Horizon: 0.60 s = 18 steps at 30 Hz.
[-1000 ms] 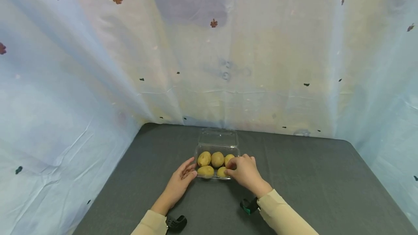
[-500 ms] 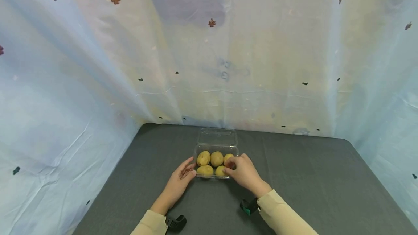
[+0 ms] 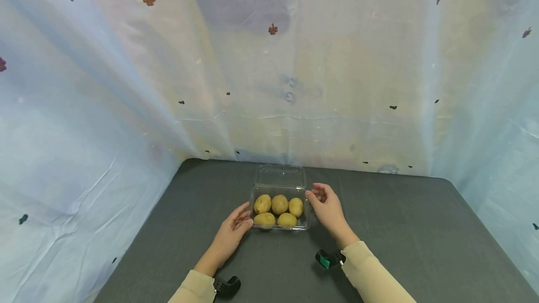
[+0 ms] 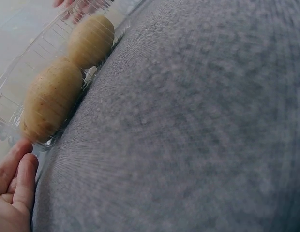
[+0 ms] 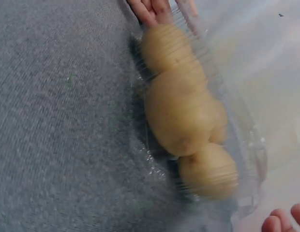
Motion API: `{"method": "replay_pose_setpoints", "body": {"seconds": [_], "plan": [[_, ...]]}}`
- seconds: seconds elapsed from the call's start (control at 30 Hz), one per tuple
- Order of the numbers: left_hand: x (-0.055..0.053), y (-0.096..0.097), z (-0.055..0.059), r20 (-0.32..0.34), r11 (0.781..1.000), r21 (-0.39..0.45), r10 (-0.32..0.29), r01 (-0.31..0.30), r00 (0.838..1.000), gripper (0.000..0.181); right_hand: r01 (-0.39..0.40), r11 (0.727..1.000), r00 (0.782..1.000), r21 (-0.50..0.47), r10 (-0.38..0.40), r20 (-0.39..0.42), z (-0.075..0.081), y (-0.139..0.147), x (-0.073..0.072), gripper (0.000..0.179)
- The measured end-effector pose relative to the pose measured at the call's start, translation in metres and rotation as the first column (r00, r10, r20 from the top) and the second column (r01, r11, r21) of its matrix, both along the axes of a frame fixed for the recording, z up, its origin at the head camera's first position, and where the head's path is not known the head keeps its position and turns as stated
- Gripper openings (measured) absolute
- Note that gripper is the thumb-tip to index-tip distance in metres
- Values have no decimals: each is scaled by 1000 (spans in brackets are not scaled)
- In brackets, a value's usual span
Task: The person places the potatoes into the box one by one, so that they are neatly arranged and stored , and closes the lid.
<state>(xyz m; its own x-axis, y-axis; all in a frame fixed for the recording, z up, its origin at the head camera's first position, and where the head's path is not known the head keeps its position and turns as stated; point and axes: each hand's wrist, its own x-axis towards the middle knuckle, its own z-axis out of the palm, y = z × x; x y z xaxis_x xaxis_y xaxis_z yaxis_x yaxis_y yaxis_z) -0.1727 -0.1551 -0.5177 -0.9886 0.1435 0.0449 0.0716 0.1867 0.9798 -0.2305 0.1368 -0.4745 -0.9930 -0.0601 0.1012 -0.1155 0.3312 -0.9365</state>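
Several yellow-brown potatoes point(image 3: 280, 205) lie in a clear plastic clamshell box point(image 3: 302, 223) on the dark grey table. Its lid point(image 3: 280, 176) is tipped back, away from the person. At the box's left side is my left hand point(image 3: 229, 235), its fingers loosely bent and its fingertips right at the near left corner. My right hand point(image 3: 331, 209) is at the right wall, thumb and fingers apart, holding nothing. Through the ribbed plastic, the left wrist view shows a near potato point(image 4: 52, 99) close to the fingertips. In the right wrist view, blurred potatoes point(image 5: 181, 113) fill the box.
A dark grey cloth point(image 3: 391, 242) covers the table around the box. Pale printed curtains point(image 3: 337, 60) hang behind the table and along both sides. Each wrist wears a black strap, the right strap point(image 3: 330, 259) with a green patch.
My right hand has let go of the front right potato, lifted off it and moved right and back to the box's right edge. My left hand has stayed in place.
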Motion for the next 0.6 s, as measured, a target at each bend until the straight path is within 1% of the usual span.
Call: {"method": "replay_pose_setpoints", "body": {"seconds": [0.07, 0.13, 0.23, 0.3, 0.4, 0.47, 0.53, 0.6], "plan": [[3, -1, 5, -11, 1000, 0, -9, 9, 1000, 58, -5, 1000, 999, 4, 5, 45, -3, -1, -2, 57], [5, 0, 14, -4, 1000, 4, -20, 20, 1000, 59, -21, 1000, 997, 5, 21, 80, -13, 0, -11, 65], [5, 1, 14, -7, 1000, 4, -17, 17, 1000, 58, -72, 997, 988, -8, 72, 134, -16, -1, -22, 74], [5, 1, 14, -4, 1000, 5, -21, 21, 1000, 57, -104, 995, 982, -11, 104, 158, -18, 0, -29, 77], [5, 2, 14, 2, 1000, 10, -20, 20, 1000, 57, -138, 990, 969, -14, 138, 204, -24, 4, -38, 75], [5, 3, 12, 4, 1000, 15, -17, 17, 1000, 57, -152, 988, 959, -18, 151, 238, -28, 6, -41, 72], [3, 1, 7, 4, 1000, 19, -14, 14, 1000, 57, -159, 987, 951, -33, 162, 264, -33, 8, -43, 68], [0, -2, 0, 5, 1000, 22, -10, 10, 1000, 57, -171, 984, 945, -56, 180, 273, -37, 7, -44, 65]]}}
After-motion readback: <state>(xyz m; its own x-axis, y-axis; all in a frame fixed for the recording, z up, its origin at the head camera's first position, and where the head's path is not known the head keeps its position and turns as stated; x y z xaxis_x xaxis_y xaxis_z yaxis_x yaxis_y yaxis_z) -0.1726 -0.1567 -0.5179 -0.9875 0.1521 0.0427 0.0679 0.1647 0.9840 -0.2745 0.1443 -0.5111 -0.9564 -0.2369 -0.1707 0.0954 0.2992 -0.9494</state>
